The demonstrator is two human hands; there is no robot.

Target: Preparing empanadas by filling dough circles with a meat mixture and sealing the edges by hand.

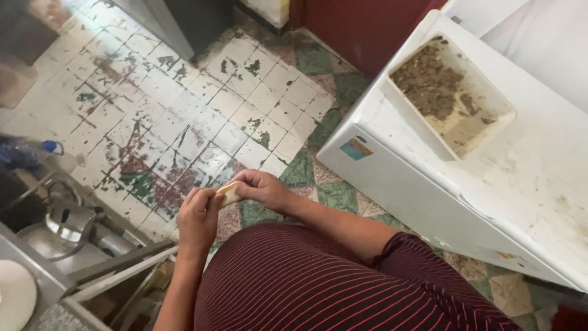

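A small pale, flat lump [231, 193], like dough, sits between both of my hands in front of my striped dark red garment. My left hand [197, 219] curls around its left side with the fingers closed on it. My right hand [263, 188] pinches its upper right edge with fingertips. Both hands hover over the worn tiled floor [184, 110].
A white chest-like appliance [490, 202] stands at right, with a white tray [450, 98] of brown crumbly matter on top. At lower left are a metal frame with a shiny pot [67, 224] and a plastic bottle [27, 153]. A dark red cabinet [361, 27] stands at the back.
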